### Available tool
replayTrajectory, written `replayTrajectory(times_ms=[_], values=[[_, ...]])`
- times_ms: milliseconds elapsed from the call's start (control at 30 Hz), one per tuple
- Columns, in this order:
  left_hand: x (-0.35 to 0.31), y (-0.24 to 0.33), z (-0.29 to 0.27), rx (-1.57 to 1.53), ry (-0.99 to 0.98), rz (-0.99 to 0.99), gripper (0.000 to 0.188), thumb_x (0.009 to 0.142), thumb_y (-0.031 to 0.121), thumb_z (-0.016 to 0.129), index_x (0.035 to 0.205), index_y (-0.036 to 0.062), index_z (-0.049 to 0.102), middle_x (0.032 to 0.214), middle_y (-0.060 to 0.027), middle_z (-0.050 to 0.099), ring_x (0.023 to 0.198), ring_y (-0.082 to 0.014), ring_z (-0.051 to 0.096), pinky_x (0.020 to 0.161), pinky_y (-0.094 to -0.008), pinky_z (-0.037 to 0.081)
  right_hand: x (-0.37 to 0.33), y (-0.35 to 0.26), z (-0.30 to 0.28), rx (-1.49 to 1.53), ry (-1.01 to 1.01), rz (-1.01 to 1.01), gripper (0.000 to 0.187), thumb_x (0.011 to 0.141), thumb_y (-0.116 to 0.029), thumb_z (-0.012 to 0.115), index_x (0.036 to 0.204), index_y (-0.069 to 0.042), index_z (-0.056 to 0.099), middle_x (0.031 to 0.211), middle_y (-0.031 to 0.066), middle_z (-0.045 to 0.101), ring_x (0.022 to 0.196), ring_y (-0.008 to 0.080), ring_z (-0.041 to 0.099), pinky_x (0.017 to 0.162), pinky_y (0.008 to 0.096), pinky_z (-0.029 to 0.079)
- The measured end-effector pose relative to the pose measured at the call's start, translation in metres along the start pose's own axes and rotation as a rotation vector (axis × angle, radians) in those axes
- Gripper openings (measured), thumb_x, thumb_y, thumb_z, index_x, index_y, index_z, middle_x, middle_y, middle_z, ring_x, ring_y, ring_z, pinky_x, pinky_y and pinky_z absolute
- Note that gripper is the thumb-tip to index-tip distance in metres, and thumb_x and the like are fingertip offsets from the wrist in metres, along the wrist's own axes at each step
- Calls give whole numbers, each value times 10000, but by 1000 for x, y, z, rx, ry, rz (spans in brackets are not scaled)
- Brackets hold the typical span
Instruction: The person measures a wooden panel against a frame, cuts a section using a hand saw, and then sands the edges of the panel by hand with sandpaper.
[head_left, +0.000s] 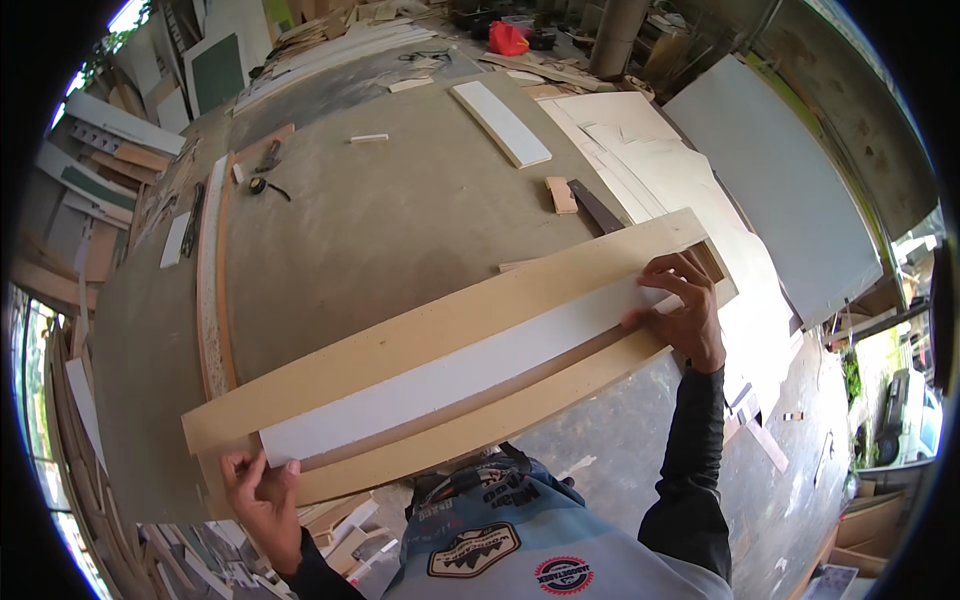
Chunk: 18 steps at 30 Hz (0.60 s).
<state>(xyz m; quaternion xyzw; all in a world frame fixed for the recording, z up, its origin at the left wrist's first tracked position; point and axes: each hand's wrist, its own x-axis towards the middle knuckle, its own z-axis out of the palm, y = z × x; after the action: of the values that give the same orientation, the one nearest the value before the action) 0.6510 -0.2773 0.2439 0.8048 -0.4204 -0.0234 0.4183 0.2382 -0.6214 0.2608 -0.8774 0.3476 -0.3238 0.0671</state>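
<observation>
Nearest the lens, at the bottom middle of the frame, the person's light blue shirt front [500, 545] fills the view and hides the near edge of the worktop [380, 230]. Just above it a long white strip [455, 375] lies slantwise from lower left to right of centre, resting in a shallow channel of a wide tan board [430, 335] that runs the same way. The left hand [262, 495], at the lower left, has its grip closed on the strip's near end, thumb on top; the fingers underneath are hidden. The right hand [680, 310], right of centre, lies with spread fingers pressing the strip's far end flat, not wrapped round it; its dark sleeve [695, 450] runs down to the bottom edge. Beyond the board, a second white plank [500, 122] lies at upper centre, with a small wood block [561, 195] and a dark bar [596, 207] near it. At the upper left sit a small round tool [258, 185] too small to make out, and a chipboard strip [213, 270] along the worktop's left edge. A large pale sheet [780, 190] leans at the right, and a red object [507, 39] at the top is blurred.
</observation>
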Motion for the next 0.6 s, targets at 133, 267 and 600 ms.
replayTrajectory(times_ms=[133,267,600], values=[[11,24,-5,258,46,97,560,638,215,914,1068,-15,637,1086,-129,486,1020,-310,516,910,-438,426,7,2,-1,-43,-96,-18,675,511,-449,956,1038,-88,741,1135,84,669,1073,313,616,924,459,511],[54,46,16,141,-242,386,965,644,556,873,1350,19,492,1331,-220,455,1257,-417,450,1055,-514,374,33,-10,5,-93,-280,-187,1014,499,-614,909,1348,-158,592,1419,126,525,1297,371,497,1102,529,397],[82,34,47,401,-576,579,1128,774,798,589,1490,-43,361,1338,-293,426,1215,-450,423,1061,-574,310,63,1,25,3,-520,-449,1132,657,-739,739,1397,73,467,1314,245,522,1204,416,506,1083,513,361]])
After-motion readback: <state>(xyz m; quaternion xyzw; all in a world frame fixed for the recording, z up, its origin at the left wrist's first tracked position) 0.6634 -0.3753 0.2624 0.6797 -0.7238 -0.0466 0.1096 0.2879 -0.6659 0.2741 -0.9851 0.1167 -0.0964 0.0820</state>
